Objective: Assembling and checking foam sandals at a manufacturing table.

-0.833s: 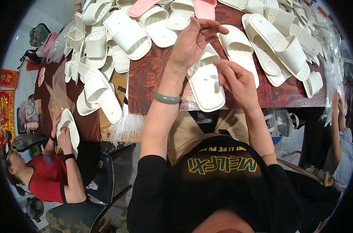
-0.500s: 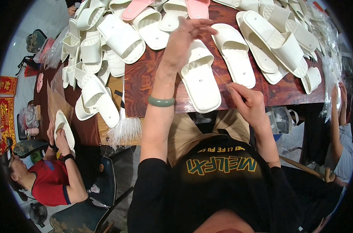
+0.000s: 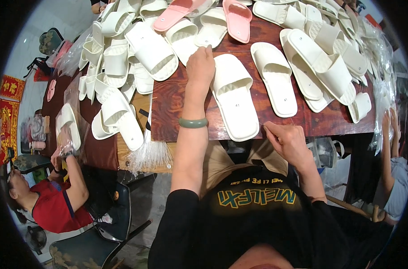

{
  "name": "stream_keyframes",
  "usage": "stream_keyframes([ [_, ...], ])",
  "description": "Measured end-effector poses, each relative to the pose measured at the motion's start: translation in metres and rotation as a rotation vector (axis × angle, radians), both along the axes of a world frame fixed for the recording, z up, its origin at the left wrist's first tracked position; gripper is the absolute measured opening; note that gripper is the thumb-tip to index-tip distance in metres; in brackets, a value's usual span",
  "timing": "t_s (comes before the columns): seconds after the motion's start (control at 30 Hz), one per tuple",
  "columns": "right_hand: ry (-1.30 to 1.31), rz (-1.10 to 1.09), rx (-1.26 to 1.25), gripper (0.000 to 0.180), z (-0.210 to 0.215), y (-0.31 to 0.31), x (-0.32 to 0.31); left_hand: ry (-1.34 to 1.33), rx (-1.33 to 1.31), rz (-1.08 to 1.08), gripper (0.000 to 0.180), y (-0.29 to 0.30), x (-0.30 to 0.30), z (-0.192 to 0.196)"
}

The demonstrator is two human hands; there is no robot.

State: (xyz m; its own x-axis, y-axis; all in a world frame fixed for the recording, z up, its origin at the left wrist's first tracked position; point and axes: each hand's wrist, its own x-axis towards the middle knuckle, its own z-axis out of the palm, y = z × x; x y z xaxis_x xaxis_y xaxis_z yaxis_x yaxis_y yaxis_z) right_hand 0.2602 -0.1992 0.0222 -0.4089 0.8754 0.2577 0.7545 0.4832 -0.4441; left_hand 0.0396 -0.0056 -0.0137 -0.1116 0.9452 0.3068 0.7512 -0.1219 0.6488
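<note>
My left hand (image 3: 200,65), with a green bangle on its wrist, is closed, its fingertips beside the heel of a white slipper (image 3: 207,39). What it pinches, if anything, is hidden. To its right a large white slipper (image 3: 237,107) lies on the dark red wooden table, its heel toward me. A second white slipper (image 3: 282,96) rests a little further right. My right hand (image 3: 286,142) hovers at the table's front edge, thumb and forefinger pinched together on a thin clear strand that barely shows.
White slippers (image 3: 320,58) pile up at the right, others (image 3: 152,51) at the left, with pink slippers (image 3: 237,20) at the back. A bundle of clear strands (image 3: 148,154) hangs off the left edge. At the left a person in red (image 3: 56,201) handles a white slipper (image 3: 69,125).
My left hand has lowered slightly, its spread fingers now closed. My right hand has moved a little toward me. The view has shifted, so the slippers appear lower.
</note>
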Motion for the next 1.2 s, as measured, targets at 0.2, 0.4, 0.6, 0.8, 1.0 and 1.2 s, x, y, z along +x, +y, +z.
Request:
stream_keyframes([
  [0.2,-0.077,-0.023,0.169,0.007,-0.008,0.04,-0.027,-0.008,-0.005,-0.031,0.039,-0.005,-0.001,0.007],
  [0.4,-0.179,-0.099,0.287,0.01,-0.032,0.086,-0.056,0.029,-0.008,0.011,0.045,-0.009,0.001,0.012],
  [0.6,-0.077,-0.161,0.319,0.009,-0.039,0.096,-0.061,0.15,-0.058,-0.069,0.034,-0.011,0.004,0.006],
  [0.8,-0.016,-0.172,0.323,0.009,-0.042,0.1,-0.059,0.04,-0.026,-0.077,0.023,-0.005,0.007,-0.002],
  [1.0,0.01,-0.145,0.32,0.007,-0.047,0.1,-0.058,0.039,-0.069,-0.037,0.024,-0.005,0.005,-0.001],
  [1.2,-0.036,-0.165,0.29,0.006,-0.044,0.095,-0.056,0.102,-0.17,0.034,0.022,0.002,0.013,0.006],
])
